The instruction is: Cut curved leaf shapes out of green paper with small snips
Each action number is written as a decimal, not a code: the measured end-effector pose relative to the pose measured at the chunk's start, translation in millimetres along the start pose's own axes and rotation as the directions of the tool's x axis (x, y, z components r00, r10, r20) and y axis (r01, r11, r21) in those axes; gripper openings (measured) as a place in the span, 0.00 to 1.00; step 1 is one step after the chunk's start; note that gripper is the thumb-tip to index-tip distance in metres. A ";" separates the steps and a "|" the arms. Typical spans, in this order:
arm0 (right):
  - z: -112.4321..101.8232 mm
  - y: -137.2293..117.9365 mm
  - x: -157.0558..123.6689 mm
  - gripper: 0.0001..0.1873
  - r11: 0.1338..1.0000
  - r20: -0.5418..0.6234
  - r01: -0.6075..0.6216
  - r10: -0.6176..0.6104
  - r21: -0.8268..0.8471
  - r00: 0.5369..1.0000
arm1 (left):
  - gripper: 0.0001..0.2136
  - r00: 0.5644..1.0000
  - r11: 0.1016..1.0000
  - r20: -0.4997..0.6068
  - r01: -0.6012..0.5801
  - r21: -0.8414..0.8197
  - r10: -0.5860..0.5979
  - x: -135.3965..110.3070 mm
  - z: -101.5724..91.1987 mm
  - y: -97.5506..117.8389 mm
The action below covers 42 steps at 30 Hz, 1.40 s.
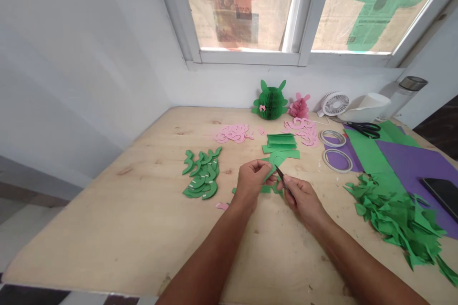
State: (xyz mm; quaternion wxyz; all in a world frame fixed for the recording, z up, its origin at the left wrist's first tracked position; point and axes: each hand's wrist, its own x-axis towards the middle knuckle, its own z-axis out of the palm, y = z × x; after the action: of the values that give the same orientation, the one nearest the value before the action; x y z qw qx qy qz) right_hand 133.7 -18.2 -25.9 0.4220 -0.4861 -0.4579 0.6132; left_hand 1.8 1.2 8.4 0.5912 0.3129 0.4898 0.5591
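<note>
Green paper in play, right between your two hands, over the middle of the wooden table and just on the near side of the folded green stack! Light stuff, you'd judge, stiff enough to stand out from a pinch yet quick to crease or tear, hardly slippery; best taken close to the edge, flat between thumb and fingertip. And look at your left hand: thumb and forefinger drawn together on the paper's near edge, no gap to speak of. Over to your right hand, fingers curled round a slim dark-bladed tool, its tip angled far and left, right up by the paper. Touching it? You can't tell from here, nor how wide those blades stand.
</note>
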 end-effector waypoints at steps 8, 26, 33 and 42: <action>0.7 -1.3 0.7 0.22 1.000 -0.014 0.005 -0.005 -0.009 1.000 | 0.06 1.000 1.000 0.010 0.004 -0.009 -0.004 0.5 -0.6 -0.8; 4.0 -3.8 -1.1 0.22 1.000 0.000 -0.019 0.019 0.022 1.000 | 0.07 1.000 1.000 0.028 -0.001 0.010 0.001 2.7 -2.4 -2.9; 3.7 -4.0 -1.5 0.23 0.999 0.016 -0.028 0.028 0.030 0.999 | 0.07 1.000 1.000 0.018 0.009 0.015 -0.009 2.6 -2.6 -1.7; 3.0 -3.0 -0.9 0.22 0.999 0.023 -0.031 0.030 0.022 0.999 | 0.06 1.000 1.000 0.026 0.009 0.010 -0.010 2.3 -4.0 -1.6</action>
State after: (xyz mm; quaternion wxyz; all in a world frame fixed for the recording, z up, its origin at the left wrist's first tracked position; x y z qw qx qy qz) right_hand 131.2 -18.8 -22.5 0.4125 -0.4813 -0.4484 0.6302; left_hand -1.6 2.4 5.1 0.5988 0.3208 0.4861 0.5498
